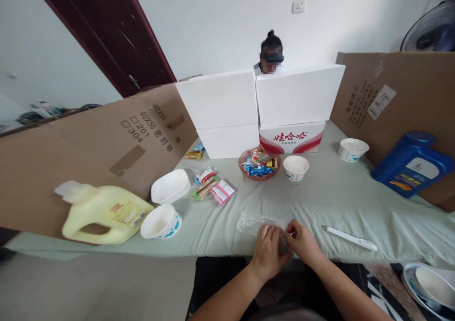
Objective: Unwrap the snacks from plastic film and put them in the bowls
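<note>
A clear plastic bag lies flat at the near edge of the cloth-covered table. My left hand presses on the bag's near end, fingers curled over it. My right hand pinches the same end of the bag from the right, touching the left hand. A white pen-like tool rests on the cloth just right of my right hand.
A red dish of wrapped snacks and loose snack packets lie mid-table with several white paper bowls. A yellow jug lies left, a blue jug right. White boxes, cardboard walls and a person behind.
</note>
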The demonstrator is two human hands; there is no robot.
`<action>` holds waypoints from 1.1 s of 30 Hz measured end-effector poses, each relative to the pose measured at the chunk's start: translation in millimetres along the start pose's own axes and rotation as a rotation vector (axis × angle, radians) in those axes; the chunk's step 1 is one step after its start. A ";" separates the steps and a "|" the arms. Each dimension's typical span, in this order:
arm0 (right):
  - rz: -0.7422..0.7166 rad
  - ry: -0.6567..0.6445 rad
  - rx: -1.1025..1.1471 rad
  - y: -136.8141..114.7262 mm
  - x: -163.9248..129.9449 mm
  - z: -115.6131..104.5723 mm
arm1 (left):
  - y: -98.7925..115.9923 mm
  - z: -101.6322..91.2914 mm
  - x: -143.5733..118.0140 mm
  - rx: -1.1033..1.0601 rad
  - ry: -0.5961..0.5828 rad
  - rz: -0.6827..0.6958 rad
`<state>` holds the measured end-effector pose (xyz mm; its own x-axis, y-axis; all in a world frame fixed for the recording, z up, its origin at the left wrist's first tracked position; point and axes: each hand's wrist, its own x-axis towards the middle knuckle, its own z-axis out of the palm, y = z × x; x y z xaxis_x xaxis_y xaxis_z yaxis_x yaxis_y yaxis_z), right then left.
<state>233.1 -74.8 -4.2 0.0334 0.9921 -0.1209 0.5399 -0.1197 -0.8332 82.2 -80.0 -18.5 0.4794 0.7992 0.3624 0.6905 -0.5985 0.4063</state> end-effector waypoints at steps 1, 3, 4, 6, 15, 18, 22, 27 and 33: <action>0.027 -0.046 0.117 0.0 -1.3 0.2 | 1.2 2.3 1.2 -0.008 0.020 -0.018; 0.031 -0.081 0.280 3.8 -2.7 -2.5 | 2.0 5.4 1.9 -0.038 0.049 -0.040; 0.006 -0.054 0.302 7.3 -2.9 -5.6 | 1.7 5.7 1.4 -0.065 0.056 -0.045; -0.107 0.038 0.214 15.4 -3.1 -14.4 | 0.3 3.7 -1.1 -0.139 0.045 -0.046; -0.329 -0.151 -0.168 15.7 -8.6 -25.2 | -7.1 -13.5 -2.4 -0.335 -0.075 -0.188; -0.180 -0.145 -0.189 12.2 -4.2 -15.5 | -12.0 -7.6 0.9 -0.226 -0.001 -0.287; -0.106 -0.098 -0.257 9.4 -0.3 -5.4 | -19.3 5.4 -0.5 -0.082 0.066 -0.317; -0.167 -0.033 -0.354 8.7 -4.9 0.7 | -22.7 12.1 -6.0 -0.006 0.182 -0.265; -0.514 0.075 -0.462 22.4 -12.1 -1.8 | -21.3 -0.1 -7.7 0.096 0.196 -0.070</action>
<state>246.3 -89.4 -20.4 -0.2731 0.9205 0.2793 0.8049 0.3777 -0.4578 63.7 -73.4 -29.8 0.3205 0.8072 0.4957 0.7715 -0.5261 0.3578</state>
